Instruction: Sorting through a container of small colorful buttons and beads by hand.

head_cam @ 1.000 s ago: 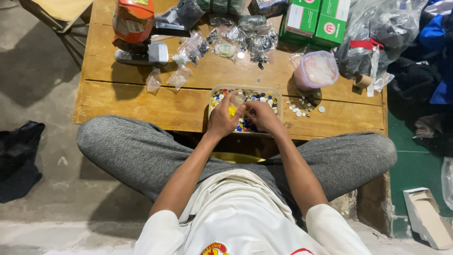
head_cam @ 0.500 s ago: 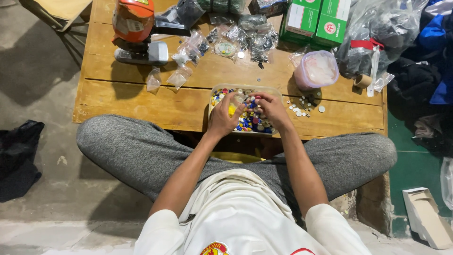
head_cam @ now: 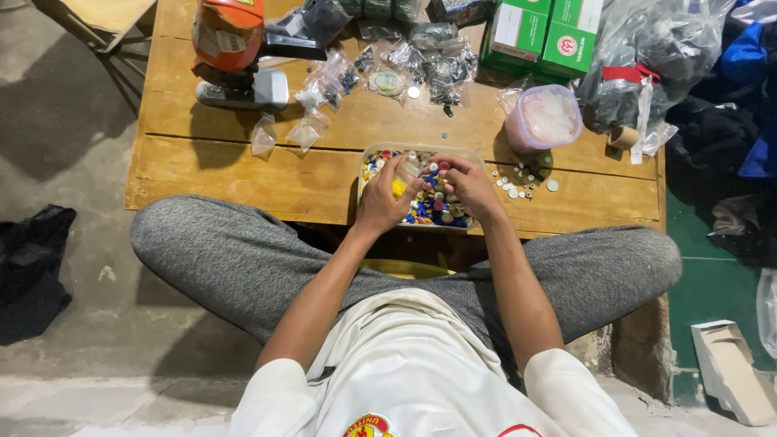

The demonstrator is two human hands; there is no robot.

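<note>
Clear rectangular tray of small multicoloured caps sat at the near edge of the wooden table. Left hand was closed around a yellow piece above it; right hand pinched small caps. Two green boxes with red round labels stood far right, beside a lidded pink tub; small clear bags lay centre-left.

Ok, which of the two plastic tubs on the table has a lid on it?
The round pinkish tub right of the hands has a lid; the clear tray of coloured pieces under the left hand and right hand is open.
</note>
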